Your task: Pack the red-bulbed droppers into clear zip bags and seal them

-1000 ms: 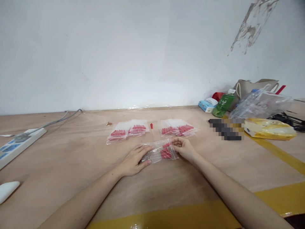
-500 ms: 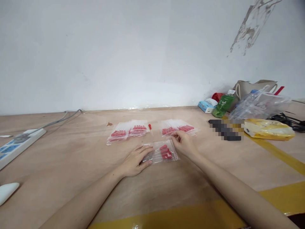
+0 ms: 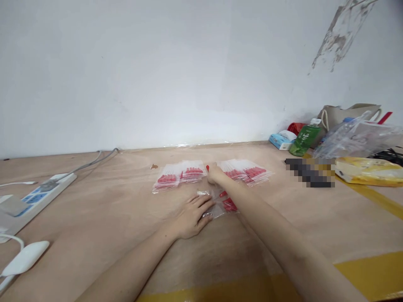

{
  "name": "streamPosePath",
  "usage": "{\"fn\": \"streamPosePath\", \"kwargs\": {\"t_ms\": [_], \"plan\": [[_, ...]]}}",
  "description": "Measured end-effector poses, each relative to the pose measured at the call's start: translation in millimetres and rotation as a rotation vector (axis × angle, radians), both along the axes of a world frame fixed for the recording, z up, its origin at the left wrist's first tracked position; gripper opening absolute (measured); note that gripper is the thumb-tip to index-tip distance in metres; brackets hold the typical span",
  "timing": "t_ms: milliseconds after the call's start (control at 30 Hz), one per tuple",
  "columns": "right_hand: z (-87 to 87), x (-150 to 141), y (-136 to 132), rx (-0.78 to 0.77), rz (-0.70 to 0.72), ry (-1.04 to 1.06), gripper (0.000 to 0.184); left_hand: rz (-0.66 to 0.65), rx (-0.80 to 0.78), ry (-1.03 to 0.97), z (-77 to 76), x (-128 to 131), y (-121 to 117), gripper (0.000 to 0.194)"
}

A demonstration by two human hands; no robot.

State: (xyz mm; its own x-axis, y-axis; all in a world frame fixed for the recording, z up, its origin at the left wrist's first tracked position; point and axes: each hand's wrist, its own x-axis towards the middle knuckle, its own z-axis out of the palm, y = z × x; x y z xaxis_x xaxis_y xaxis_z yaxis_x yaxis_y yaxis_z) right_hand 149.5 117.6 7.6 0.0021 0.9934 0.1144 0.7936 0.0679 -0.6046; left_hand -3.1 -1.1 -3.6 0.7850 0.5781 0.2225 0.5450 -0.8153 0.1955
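Note:
My left hand (image 3: pixel 192 216) lies flat with fingers spread on the left end of a clear zip bag (image 3: pixel 222 203) holding red-capped pieces. My right hand (image 3: pixel 215 173) has reached forward over that bag. Its fingers are curled at a single loose red piece (image 3: pixel 208 167) lying between two groups of filled bags. One group of bags (image 3: pixel 180 174) lies to the left, the other (image 3: pixel 246 172) to the right. Whether the fingers have closed on the loose piece is hidden.
A power strip (image 3: pixel 37 197) with cable lies at far left, a white object (image 3: pixel 25 258) near it. At the right stand a green bottle (image 3: pixel 304 139), a tissue pack (image 3: pixel 280 140), a plastic bag (image 3: pixel 355 138), a yellow pouch (image 3: pixel 368 172). Yellow tape (image 3: pixel 368 268) marks the table edge.
My right hand let go of the near bag's right end and reached forward to the loose red piece. My left hand stays on the bag. The camera shifted slightly left.

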Motion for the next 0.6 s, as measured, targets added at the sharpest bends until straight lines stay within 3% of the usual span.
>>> {"fn": "streamPosePath", "kwargs": {"t_ms": [100, 167, 267, 367, 500, 600], "plan": [[10.0, 18.9, -12.3, 0.013, -0.103, 0.017, 0.052, 0.011, -0.021, 0.020, 0.7, -0.3, 0.8, 0.044], [13.7, 42.3, -27.9, 0.104, -0.117, 0.072, 0.058, 0.021, -0.029, 0.024, -0.3, -0.6, 2.0, 0.044], [7.8, 84.5, -57.1, 0.402, -0.160, 0.456, 0.068, 0.024, -0.034, 0.022, -2.8, -0.8, 3.8, 0.044], [-8.3, 116.3, -82.8, 0.442, -0.190, 0.717, 0.070, 0.022, -0.030, 0.018, -4.5, -0.8, 4.8, 0.044], [-27.9, 124.7, -98.2, 0.502, -0.272, 0.864, 0.064, 0.028, -0.035, 0.027, -4.8, -0.6, 5.0, 0.044], [-34.5, 115.9, -98.3, 0.451, -0.269, 0.938, 0.060, 0.000, -0.059, 0.017, -4.0, -0.1, 5.2, 0.044]]}}
